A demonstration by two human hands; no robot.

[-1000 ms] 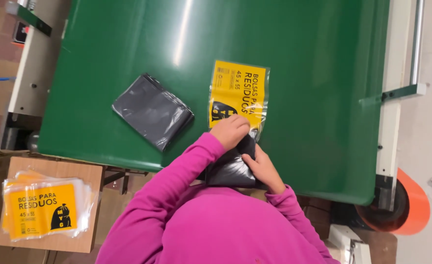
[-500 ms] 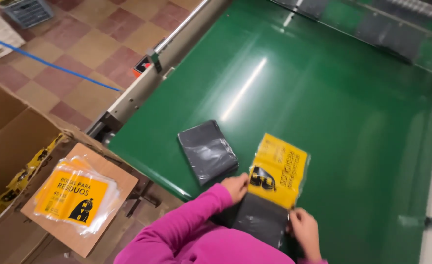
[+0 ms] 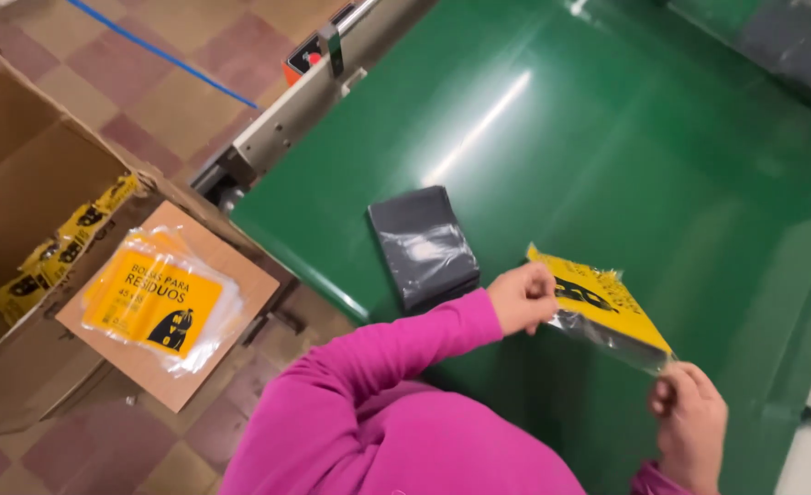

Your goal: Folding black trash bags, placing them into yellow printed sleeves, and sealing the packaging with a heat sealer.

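Observation:
A clear plastic packet with a yellow printed face (image 3: 607, 307) is held just above the green conveyor belt (image 3: 607, 156). Dark material shows along its lower edge. My left hand (image 3: 520, 298) pinches the packet's left end. At the opposite end, my right hand (image 3: 689, 422) grips the lower right corner. The packet is tilted, running from upper left to lower right. Both arms wear pink sleeves. A folded black plastic bundle (image 3: 424, 243) lies flat on the belt just left of my left hand, not touched.
A stack of flat yellow-printed clear bags (image 3: 158, 302) rests on a cardboard flap at the left. An open cardboard box (image 3: 29, 174) beside it holds yellow packets (image 3: 57, 252). The conveyor's metal side rail (image 3: 286, 119) borders the belt; tiled floor lies beyond.
The packet, which lay on the belt under my hands, is now lifted and stretched between them. The view has swung and moved closer to the belt.

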